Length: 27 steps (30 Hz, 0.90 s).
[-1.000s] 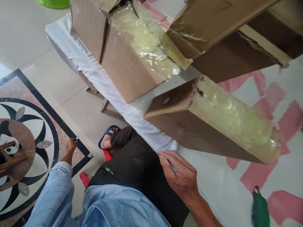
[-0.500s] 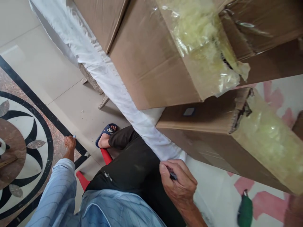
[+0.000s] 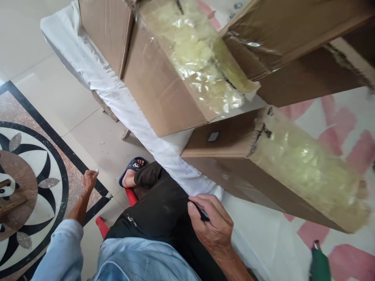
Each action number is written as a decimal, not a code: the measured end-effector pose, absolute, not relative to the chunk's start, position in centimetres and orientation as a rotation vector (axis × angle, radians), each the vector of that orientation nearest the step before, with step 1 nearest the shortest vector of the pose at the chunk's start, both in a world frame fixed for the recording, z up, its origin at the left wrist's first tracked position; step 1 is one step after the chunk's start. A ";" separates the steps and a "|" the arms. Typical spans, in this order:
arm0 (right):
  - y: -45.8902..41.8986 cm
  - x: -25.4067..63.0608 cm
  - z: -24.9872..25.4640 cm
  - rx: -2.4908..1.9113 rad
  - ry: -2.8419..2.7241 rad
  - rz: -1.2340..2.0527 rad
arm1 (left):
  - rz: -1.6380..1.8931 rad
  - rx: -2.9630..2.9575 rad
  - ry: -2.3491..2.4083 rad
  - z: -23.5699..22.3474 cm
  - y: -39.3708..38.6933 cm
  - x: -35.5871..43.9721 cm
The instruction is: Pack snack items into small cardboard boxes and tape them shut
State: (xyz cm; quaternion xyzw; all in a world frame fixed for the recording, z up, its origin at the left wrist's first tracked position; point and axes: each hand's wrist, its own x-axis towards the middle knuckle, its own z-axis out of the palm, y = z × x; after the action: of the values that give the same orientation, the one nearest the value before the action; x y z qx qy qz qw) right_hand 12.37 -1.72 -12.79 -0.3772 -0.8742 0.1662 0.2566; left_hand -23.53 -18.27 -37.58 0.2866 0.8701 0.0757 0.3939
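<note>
My left hand [image 3: 90,179] is out over the floor at the left with its fingers closed. A tiny pale spot shows at its fingertips, too small to name. Over my lap, close to the edge of the white cloth [image 3: 172,166], my right hand [image 3: 213,224] curls around a small dark object [image 3: 202,210], mostly hidden by the fingers. Nearest to that hand stands a cardboard box [image 3: 222,171], its side covered in clear, yellowish crinkled plastic [image 3: 310,164]. Another cardboard box [image 3: 164,89] beside it has similar plastic along one side.
More cardboard boxes [image 3: 293,27] fill the upper right. A green-handled tool [image 3: 320,261] lies on the pink-patterned cloth [image 3: 313,232] at lower right. Red stool legs [image 3: 102,227] show under me, near a blue slipper [image 3: 129,168]. Patterned floor tile [image 3: 43,156] lies left.
The view has shifted, so the boxes sit further left and the green-handled tool further right. My left arm reaches out straighter. My right hand still grips the dark object.
</note>
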 end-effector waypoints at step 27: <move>-5.4 12.8 -8.8 -0.936 -1.358 2.016 | 1.204 2.205 1.603 -5.9 -12.3 -5.5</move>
State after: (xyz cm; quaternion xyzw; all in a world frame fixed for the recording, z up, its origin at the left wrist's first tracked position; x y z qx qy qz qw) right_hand 12.76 -5.45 -8.76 -0.3465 -0.5025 0.7464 0.2651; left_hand -5.46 -12.31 -5.92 0.7374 0.5362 0.4027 0.0806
